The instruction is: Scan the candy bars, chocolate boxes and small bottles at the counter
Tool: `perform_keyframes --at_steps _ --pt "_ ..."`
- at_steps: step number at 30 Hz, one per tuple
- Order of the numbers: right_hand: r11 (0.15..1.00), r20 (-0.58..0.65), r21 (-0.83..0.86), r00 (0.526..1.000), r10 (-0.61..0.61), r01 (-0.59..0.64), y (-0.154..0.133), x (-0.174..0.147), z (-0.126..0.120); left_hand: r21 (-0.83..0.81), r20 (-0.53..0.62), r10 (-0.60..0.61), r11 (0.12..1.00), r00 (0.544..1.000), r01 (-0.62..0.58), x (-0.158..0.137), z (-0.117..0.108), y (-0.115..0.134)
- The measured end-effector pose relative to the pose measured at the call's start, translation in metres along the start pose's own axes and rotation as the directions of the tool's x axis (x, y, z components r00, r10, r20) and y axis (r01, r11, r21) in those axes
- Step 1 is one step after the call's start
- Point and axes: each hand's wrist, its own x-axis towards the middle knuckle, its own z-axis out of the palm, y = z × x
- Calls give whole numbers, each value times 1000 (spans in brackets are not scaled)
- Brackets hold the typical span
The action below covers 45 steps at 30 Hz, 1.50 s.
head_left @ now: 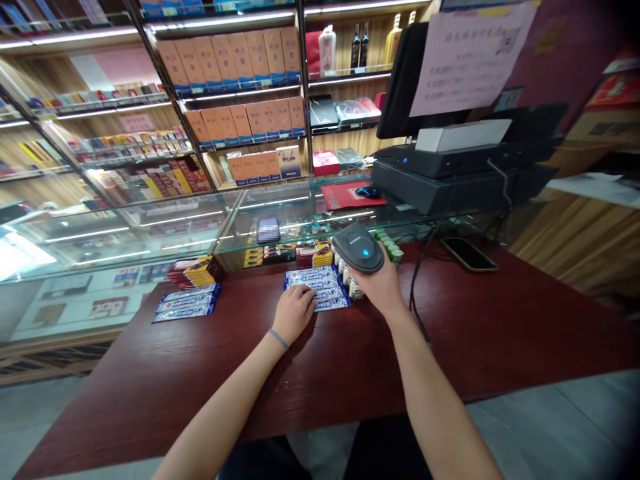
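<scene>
My right hand (pixel 379 283) is wrapped round a dark grey barcode scanner (pixel 356 248) with a lit blue light on top, held above the tabletop. My left hand (pixel 295 310) lies over the near left part of a row of blue-and-white packets (pixel 327 285), fingers resting on them. Behind these packets stands a small stack of yellow-and-brown packs (pixel 315 256). White-wrapped items, partly hidden by the scanner and my right hand, stand beside the row, with green-topped ones (pixel 393 250) behind. Further left are more blue-and-white packets (pixel 187 302) and a red-and-yellow stack (pixel 196 271).
The dark red table (pixel 240 373) meets a glass display case (pixel 280 200) at the back. A phone (pixel 469 254) lies at right near a hanging black cable (pixel 415 283). A monitor (pixel 403 80), a red mat (pixel 345 196) and a mouse (pixel 368 191) are behind.
</scene>
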Motion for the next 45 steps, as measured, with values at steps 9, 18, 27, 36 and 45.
perform_keyframes --at_steps 9,18,27,36,45 --pt "1000 5 -7 1000 1 -1 -9 0 -2 -98 0 -23 995 1000 22 -1 1 -2" --pt "999 45 32 999 -10 8 -13 -7 9 -63 -71 -51 997 996 47 -1 -26 -26" --pt "998 206 15 977 -57 55 -14 -26 43 81 -111 -209 973 972 218 -55 -82 -109" --pt "985 461 -120 885 -55 124 -34 -58 76 197 -102 -370 902 924 383 -131 -129 -196" --pt "946 566 -94 799 -204 309 -34 -79 91 217 -157 -516 814 842 539 -166 -128 -233"
